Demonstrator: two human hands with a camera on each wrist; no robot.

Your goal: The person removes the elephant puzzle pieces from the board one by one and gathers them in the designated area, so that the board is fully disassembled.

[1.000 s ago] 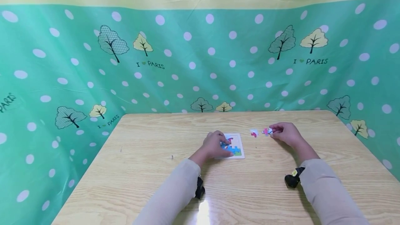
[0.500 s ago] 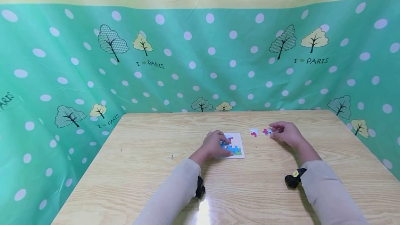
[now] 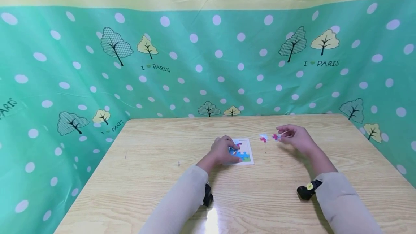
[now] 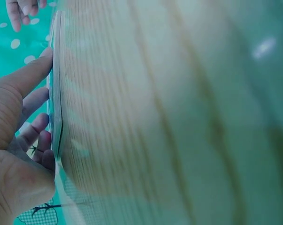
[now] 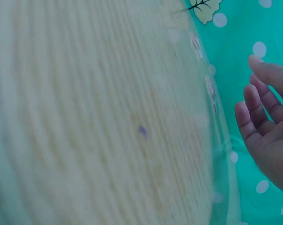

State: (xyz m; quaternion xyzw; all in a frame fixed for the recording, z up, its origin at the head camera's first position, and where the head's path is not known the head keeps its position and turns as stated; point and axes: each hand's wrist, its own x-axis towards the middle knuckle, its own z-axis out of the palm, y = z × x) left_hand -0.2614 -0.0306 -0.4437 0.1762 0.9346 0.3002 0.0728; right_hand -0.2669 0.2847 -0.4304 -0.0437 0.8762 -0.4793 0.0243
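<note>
A white-framed jigsaw puzzle (image 3: pixel 248 147) with a blue, green and pink picture lies near the middle of the wooden table. My left hand (image 3: pixel 223 150) rests over its left part, hiding that side. In the left wrist view the fingertips (image 4: pixel 46 52) lie on the face of the thin puzzle board (image 4: pixel 59 89). To the right of the board lie two loose jigsaw pieces, a white and pink one (image 3: pixel 263 137) and a pink and pale blue one (image 3: pixel 275 137). My right hand (image 3: pixel 295 138) hovers beside the second piece. In the right wrist view its fingers are loosely bent with nothing between them.
A patterned green curtain (image 3: pixel 182 60) hangs behind the table's back edge. A tiny dark bit (image 3: pixel 178 163) lies left of the left hand. Light glares off the tabletop (image 3: pixel 253 198) near the front. Black wrist cameras (image 3: pixel 305 192) sit under both sleeves.
My right hand has come up off the pink and pale blue piece, its fingers spreading a little, leaving the piece on the table. The left hand stays on the puzzle.
</note>
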